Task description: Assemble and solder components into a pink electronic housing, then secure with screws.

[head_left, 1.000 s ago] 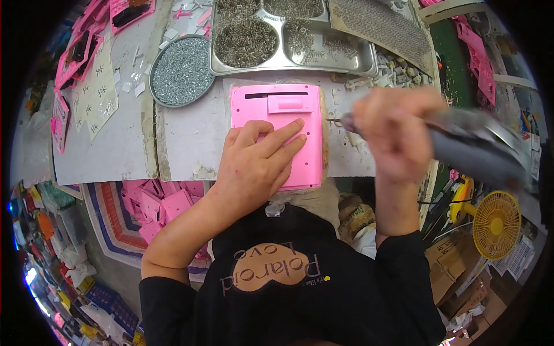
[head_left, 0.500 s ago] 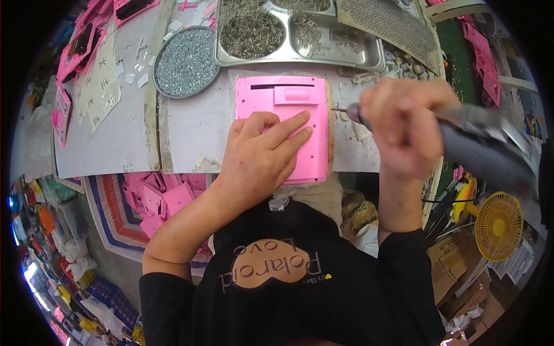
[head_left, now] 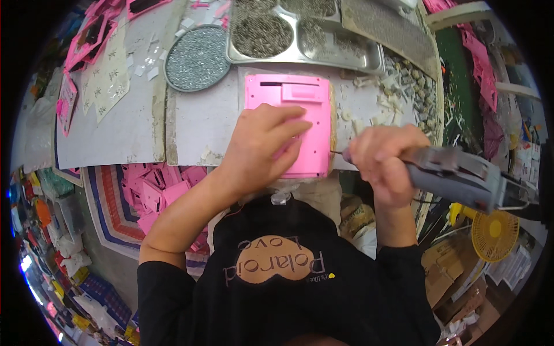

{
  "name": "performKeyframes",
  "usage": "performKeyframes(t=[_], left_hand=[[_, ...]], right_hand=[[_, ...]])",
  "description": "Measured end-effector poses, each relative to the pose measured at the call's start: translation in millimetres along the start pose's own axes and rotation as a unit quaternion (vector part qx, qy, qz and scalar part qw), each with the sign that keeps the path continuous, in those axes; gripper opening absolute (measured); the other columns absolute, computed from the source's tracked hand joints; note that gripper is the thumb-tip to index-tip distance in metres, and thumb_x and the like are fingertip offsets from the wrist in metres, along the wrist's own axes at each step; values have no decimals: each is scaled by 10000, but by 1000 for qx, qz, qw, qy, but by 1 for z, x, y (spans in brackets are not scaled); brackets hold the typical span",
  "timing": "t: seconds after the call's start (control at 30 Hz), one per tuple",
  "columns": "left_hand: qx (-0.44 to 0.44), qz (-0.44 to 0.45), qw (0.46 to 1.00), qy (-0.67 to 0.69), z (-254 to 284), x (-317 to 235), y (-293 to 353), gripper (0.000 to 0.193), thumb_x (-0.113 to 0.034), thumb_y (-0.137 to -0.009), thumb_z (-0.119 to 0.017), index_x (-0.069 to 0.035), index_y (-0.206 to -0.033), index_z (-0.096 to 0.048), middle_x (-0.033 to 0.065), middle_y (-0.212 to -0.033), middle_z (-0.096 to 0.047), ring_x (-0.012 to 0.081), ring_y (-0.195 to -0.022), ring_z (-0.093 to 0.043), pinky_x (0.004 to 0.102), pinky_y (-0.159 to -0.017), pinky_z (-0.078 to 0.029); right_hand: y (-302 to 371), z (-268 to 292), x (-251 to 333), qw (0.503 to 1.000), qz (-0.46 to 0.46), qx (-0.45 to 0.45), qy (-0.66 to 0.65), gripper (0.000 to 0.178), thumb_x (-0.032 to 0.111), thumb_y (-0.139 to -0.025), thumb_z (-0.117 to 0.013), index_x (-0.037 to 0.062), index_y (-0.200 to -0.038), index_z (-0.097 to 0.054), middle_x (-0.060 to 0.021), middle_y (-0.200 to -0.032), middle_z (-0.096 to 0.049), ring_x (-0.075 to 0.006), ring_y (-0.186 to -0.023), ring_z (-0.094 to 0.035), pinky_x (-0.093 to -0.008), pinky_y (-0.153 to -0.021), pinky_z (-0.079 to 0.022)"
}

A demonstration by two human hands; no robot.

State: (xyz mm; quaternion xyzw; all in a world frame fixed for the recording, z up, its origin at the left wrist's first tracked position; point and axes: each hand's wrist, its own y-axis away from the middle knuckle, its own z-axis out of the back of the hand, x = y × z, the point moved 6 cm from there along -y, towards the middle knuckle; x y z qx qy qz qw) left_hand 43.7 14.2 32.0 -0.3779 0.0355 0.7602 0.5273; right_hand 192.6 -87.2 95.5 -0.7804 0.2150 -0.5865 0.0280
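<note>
A flat pink plastic panel [head_left: 316, 132] with a dark slot near its far edge and several small holes lies at the table's near edge. My left hand [head_left: 262, 138] rests over its left half, index and middle fingers stretched to the right and apart, hiding part of it. My right hand [head_left: 386, 158] is wrapped round a grey electric screwdriver [head_left: 456, 179], held nearly level. Its thin bit points left, close to the panel's right edge; whether it touches cannot be told.
Beyond the panel stand a round dish of small silvery screws [head_left: 198, 57] and a metal compartment tray [head_left: 288, 57] of dark screws. Loose white and grey bits [head_left: 398, 86] lie at right. Pink parts [head_left: 153, 193] fill a striped bag at lower left; a yellow fan [head_left: 495, 235] stands at right.
My right hand and the screwdriver have come nearer to me, the bit now by the panel's lower right edge. My left fingers have drawn back a little and bent more.
</note>
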Motion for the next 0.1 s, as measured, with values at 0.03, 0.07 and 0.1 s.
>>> performKeyframes(t=[0.03,0.07,0.1], left_hand=[[-45,18,999,11,13,8,-3,441,-187,-784,-763,-127,-1217,-709,129,-1415,-581,305,-1107,-564,410,-966,-422],[-92,36,995,20,28,15,-7,451,-208,-785,-778,-126,-1223,-705,164,-1437,-557,321,-1137,-561,415,-989,-419],[-98,46,994,1,42,18,2,451,-208,-785,-778,-126,-1223,-705,164,-1437,-557,321,-1137,-561,415,-989,-419]], right_hand=[[-5,-1,2,1000,17,14,-17,141,130,-941,-647,49,-936,-532,-57,-667,-540,-137,-590,-479,-303,-571,-430],[-7,2,8,999,42,30,-11,123,143,-944,-639,72,-969,-541,-49,-642,-520,-136,-585,-481,-300,-565,-418],[-13,-10,1,998,44,44,-28,123,143,-944,-639,72,-969,-541,-49,-642,-520,-136,-585,-481,-300,-565,-418]])
